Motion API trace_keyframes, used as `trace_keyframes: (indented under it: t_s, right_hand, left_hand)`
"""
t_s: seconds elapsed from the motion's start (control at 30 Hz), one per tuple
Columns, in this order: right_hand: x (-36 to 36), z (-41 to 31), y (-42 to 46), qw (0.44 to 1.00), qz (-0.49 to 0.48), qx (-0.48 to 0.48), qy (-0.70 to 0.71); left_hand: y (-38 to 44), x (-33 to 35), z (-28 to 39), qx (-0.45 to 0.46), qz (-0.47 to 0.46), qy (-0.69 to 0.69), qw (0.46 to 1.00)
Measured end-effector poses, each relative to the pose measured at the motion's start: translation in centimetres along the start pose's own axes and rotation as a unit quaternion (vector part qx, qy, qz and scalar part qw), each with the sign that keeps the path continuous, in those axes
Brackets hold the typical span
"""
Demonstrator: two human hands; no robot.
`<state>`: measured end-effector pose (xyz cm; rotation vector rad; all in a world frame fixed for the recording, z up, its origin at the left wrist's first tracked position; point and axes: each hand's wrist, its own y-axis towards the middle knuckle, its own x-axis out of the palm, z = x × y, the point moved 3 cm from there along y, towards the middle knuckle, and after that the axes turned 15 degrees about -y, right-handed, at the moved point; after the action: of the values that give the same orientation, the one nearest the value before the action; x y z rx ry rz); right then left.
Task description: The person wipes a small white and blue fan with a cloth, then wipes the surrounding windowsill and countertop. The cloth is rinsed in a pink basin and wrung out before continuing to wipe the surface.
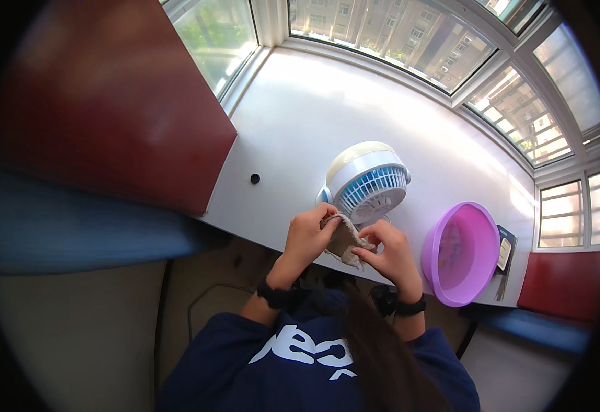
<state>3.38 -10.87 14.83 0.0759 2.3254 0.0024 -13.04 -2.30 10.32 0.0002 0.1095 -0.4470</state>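
Note:
A small beige cloth (342,240) with a rough, rope-like edge hangs between my two hands at the near edge of the white table. My left hand (311,226) pinches its upper left corner between thumb and fingers. The fingers of my right hand (388,251) grip the lower right part of its edge. Just beyond the cloth stands a white desk fan (369,177) with a cream rim and blue blades behind its grille. The fan's base is partly hidden by my hands and the cloth.
To the right a purple plastic basin (466,252) stands tilted in view near the table's edge. Behind it lies a dark booklet or box (506,250). A small black round cap (254,178) sits on the left of the white table (289,118). A red panel (125,113) borders the left side.

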Motion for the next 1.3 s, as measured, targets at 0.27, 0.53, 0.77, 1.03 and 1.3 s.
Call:
trace_keyframes:
  t_s: [0.27,0.53,0.77,1.03,1.3]
  right_hand:
    - [1.3,0.7,-1.3,0.976,0.212,0.046,0.025]
    - [1.9,9.2,-3.2,0.854,0.237,0.195,0.421]
    - [-4.5,15.3,2.5,0.906,0.097,0.231,0.341]
    - [-4.5,18.2,8.8,0.969,-0.142,0.196,0.055]
    - [-5.2,15.8,11.9,0.953,-0.147,0.218,-0.149]
  left_hand:
    - [2.0,2.0,0.9,0.037,-0.231,-0.185,0.955]
    - [7.0,5.1,3.0,0.127,-0.251,-0.053,0.958]
    - [13.4,9.9,-2.7,0.204,0.036,0.214,0.955]
    - [13.0,11.1,-3.1,0.217,0.032,0.296,0.93]
    - [13.2,10.9,-3.1,0.219,0.061,0.278,0.933]
